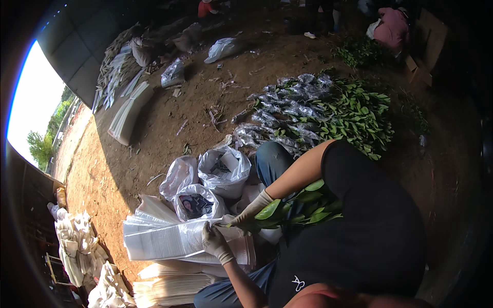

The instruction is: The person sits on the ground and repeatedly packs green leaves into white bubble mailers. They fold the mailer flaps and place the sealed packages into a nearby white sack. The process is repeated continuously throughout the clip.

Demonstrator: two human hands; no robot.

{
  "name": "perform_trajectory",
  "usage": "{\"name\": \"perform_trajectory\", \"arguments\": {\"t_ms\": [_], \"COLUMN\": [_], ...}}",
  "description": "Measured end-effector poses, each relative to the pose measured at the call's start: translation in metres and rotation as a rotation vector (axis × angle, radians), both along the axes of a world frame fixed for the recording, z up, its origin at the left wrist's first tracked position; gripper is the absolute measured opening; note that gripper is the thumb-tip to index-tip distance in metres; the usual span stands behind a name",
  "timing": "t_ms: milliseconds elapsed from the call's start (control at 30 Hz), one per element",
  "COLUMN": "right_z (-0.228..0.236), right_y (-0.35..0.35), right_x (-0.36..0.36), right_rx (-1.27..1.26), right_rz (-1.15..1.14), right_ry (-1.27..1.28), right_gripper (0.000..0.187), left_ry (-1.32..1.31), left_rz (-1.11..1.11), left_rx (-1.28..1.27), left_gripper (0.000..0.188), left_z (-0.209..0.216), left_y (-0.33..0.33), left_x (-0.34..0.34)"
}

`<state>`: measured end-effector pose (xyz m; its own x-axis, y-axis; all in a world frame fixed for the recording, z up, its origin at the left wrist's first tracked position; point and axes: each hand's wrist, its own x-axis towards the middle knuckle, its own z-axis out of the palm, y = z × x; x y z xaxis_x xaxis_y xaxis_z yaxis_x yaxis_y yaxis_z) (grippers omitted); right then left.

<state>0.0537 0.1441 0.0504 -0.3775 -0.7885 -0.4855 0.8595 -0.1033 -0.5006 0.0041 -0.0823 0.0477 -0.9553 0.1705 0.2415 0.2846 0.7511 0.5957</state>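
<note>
My right hand [252, 209], in a pale work glove, is closed around the stem end of a bunch of leafy green cuttings [308, 205], whose leaves lie back against my dark shirt. Close beside it, my left hand [217, 245], also gloved, has its fingers closed at the edge of a white foam sheet [169, 240]. The stem tips meet the sheet between my two hands; how far they lie on it is hard to see. That sheet is the top one of a fanned pile, with another stack of pale sheets [169, 287] below it by my knee.
White plastic bags [224, 169] stand open beyond the sheets; one [200, 203] holds printed material. Farther off lie many plastic-wrapped plant bundles [292, 110]. More sheet piles [128, 113] lie on the dirt floor at the far left. Another person [391, 28] crouches near a cardboard box [418, 72].
</note>
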Motion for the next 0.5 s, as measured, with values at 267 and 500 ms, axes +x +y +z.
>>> {"name": "perform_trajectory", "arguments": {"t_ms": [267,500], "right_z": [0.061,0.035], "right_y": [0.111,0.042], "right_x": [0.128,0.102], "right_rx": [0.401,0.720], "right_rz": [0.060,-0.029], "right_ry": [0.391,0.934], "right_gripper": [0.066,0.034], "left_ry": [-0.022,0.042], "left_rz": [0.004,0.024], "left_rx": [-0.064,-0.206], "left_gripper": [0.034,0.027], "left_z": [0.000,0.021], "left_y": [0.012,0.010], "left_x": [-0.009,0.003]}}
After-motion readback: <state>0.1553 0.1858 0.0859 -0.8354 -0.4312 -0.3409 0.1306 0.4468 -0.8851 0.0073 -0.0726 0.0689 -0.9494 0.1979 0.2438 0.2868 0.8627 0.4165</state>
